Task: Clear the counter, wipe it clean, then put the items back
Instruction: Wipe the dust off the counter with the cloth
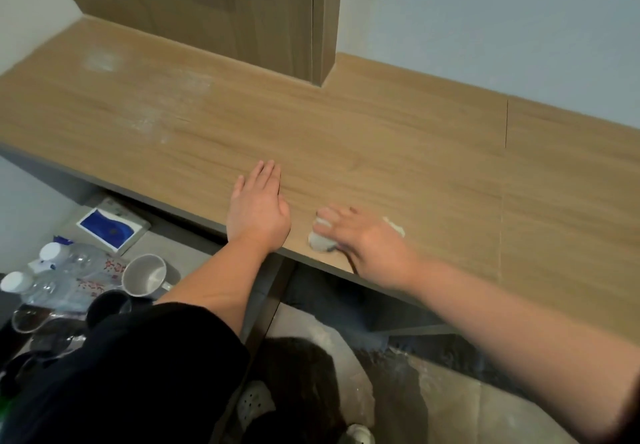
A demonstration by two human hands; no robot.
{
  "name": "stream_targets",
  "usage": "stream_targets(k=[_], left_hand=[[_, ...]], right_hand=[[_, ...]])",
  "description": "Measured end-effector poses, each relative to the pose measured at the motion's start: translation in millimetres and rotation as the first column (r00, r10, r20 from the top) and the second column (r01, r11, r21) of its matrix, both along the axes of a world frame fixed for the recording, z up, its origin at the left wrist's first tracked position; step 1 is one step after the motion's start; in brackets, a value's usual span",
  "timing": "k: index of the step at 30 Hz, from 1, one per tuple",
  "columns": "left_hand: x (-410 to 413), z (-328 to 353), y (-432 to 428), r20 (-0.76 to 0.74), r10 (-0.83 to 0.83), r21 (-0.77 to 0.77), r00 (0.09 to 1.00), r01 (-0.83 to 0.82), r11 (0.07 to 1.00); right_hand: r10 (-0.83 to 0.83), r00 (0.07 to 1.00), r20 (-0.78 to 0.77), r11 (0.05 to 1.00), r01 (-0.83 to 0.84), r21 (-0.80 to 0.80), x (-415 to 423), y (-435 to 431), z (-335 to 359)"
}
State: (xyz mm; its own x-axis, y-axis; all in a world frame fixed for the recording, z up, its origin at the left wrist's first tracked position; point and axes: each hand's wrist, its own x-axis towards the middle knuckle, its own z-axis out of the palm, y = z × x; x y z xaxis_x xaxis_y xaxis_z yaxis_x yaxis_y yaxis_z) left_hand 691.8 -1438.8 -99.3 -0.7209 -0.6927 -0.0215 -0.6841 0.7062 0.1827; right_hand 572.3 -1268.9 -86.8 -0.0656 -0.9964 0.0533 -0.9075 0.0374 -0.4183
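The white cloth (320, 241) lies on the desk (381, 138) near its front edge, under the right hand (363, 235), whose fingers are spread over it and press it down; motion blur hides whether they also grip it. The left hand (258, 211) rests flat and open on the wood just beside it. The clearing looks done, since the water bottles (69, 270), mug (145, 275) and tissue pack (110, 228) sit on the floor (187, 253), but pale dusty smears (152, 114) at the far left suggest the wiping is only partly done, with the putting back yet to come.
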Motion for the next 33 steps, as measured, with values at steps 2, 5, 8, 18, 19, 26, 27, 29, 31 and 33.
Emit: stream_targets(k=[2,5,8,18,19,26,27,29,31,33], left_hand=[[0.1,0.5,0.6,0.004,0.002,-0.001,1.0,-0.002,1.0],[1.1,0.4,0.2,-0.001,0.008,0.002,1.0,-0.008,1.0],[1.1,0.9,0.4,-0.009,0.007,0.005,1.0,-0.007,1.0],[1.0,-2.7,1.0,-0.009,0.006,-0.015,1.0,-0.006,1.0],[1.0,-2.6,1.0,-0.004,0.005,-0.019,1.0,-0.005,1.0],[0.0,-1.8,3.0,0.019,-0.01,-0.024,1.0,0.01,1.0],[-0.1,-1.9,3.0,0.018,-0.013,-0.024,1.0,0.013,1.0],[0.9,-1.8,2.3,0.02,-0.013,-0.026,1.0,0.014,1.0],[1.1,-1.5,1.7,0.028,-0.009,-0.026,1.0,0.009,1.0],[1.1,-1.6,1.8,0.037,-0.014,-0.026,0.999,0.015,1.0]], right_hand=[[0.155,0.988,0.015,0.988,-0.155,0.009,25.1,24.7,-2.5],[0.167,0.968,0.185,0.982,-0.179,0.051,39.6,48.6,8.1],[-0.222,0.919,0.326,0.967,0.251,-0.049,7.1,36.6,26.6],[-0.205,0.971,-0.121,0.979,0.202,-0.036,13.3,48.4,-13.6],[-0.124,0.987,-0.105,0.992,0.121,-0.028,28.4,57.3,-12.9],[-0.411,0.878,0.247,0.896,0.439,-0.068,15.1,76.3,22.9],[-0.557,0.801,0.219,0.812,0.58,-0.06,-7.0,76.2,23.1],[-0.781,0.62,0.071,0.621,0.783,-0.008,-48.2,78.4,14.2],[-0.853,0.517,-0.075,0.517,0.856,0.028,-59.2,78.3,-0.7],[-0.834,0.543,-0.101,0.542,0.84,0.037,-38.7,69.3,-10.1]])
